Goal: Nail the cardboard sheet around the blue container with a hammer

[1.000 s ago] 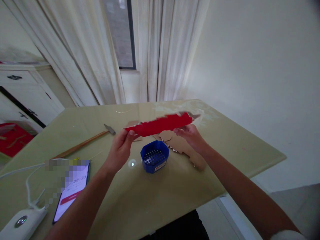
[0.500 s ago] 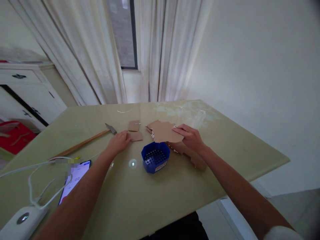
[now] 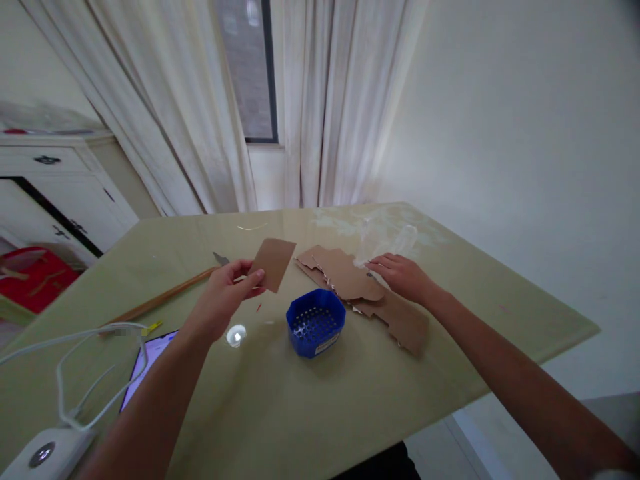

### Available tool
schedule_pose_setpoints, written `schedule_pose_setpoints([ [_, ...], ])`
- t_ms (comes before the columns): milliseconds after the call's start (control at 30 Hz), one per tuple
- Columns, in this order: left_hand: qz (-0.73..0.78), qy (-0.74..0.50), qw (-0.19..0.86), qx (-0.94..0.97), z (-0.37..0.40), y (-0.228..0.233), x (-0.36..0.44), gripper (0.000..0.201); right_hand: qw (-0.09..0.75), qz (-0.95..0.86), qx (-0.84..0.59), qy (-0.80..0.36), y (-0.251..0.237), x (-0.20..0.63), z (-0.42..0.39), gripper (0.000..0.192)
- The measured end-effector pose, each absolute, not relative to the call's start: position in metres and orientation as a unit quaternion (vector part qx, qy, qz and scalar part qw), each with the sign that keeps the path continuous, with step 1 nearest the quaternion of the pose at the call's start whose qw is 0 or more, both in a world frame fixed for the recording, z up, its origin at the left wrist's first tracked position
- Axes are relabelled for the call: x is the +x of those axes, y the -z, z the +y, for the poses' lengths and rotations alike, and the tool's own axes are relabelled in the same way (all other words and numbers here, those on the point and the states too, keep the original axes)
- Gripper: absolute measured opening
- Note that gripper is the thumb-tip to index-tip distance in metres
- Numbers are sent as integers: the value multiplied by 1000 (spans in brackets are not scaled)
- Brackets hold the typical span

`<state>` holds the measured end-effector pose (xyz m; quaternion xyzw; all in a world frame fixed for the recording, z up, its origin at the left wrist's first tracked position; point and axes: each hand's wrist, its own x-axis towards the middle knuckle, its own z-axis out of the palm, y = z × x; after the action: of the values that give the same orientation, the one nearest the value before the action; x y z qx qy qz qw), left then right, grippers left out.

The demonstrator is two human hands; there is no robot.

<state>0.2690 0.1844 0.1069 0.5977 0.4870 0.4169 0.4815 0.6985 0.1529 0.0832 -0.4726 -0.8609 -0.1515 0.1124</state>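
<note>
My left hand (image 3: 225, 293) is closed on a small rectangular piece of cardboard (image 3: 274, 263), pinched between thumb and fingers and raised above the table. Whether it is one layer or two, I cannot tell. My right hand (image 3: 400, 275) has its fingers stretched out at the right edge of torn cardboard (image 3: 345, 270); its thumb is mostly hidden. That torn sheet rests over a longer ragged piece (image 3: 410, 327). Between my hands, nearer to me, stands a blue plastic basket (image 3: 316, 323) with a perforated bottom. Left of my left hand lies a hammer (image 3: 165, 293), its head partly hidden.
A phone (image 3: 147, 360) lies at the left under white cables, beside a white power strip (image 3: 47, 453). Clear crumpled plastic (image 3: 400, 237) sits behind my right hand. A small red bit (image 3: 259, 307) lies near the basket. Curtains (image 3: 320, 107) and a wall border the table.
My left hand has lifted the small cardboard off the table. The torn cardboard has been lowered onto the longer piece, and my right hand has moved slightly right, fingers loosened.
</note>
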Motion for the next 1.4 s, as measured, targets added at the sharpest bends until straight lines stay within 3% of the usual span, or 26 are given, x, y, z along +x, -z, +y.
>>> schedule_pose_setpoints([
  [100,452,-437,549,550,132,-126,291,73,291,-814,-502,30,-100,666,136,29],
  [200,448,-413,573,549,97,-127,311,68,448,-712,-498,-210,-116,613,117,34],
  [267,437,-408,585,548,85,-120,320,63,451,-655,-480,-370,-123,581,109,39],
  [367,430,-386,590,564,79,-108,324,61,446,-599,-465,-477,-125,554,106,39],
  [433,447,-379,552,594,79,-99,321,61,439,-577,-471,-503,-121,553,111,40],
  [533,498,-402,398,657,82,-84,312,63,417,-556,-492,-524,-111,568,125,43],
  [633,488,-387,292,725,89,-64,308,86,394,-535,-506,-551,-104,582,139,45],
  [700,452,-350,297,765,94,-52,309,104,366,-538,-498,-573,-101,585,147,45],
  [900,398,-308,364,783,105,-44,308,111,318,-615,-493,-527,-96,581,156,39],
  [1133,346,-286,398,800,110,-47,289,105,310,-605,-485,-550,-96,589,151,37],
  [1400,345,-263,420,797,114,-41,271,105,282,-651,-517,-480,-87,590,137,35],
])
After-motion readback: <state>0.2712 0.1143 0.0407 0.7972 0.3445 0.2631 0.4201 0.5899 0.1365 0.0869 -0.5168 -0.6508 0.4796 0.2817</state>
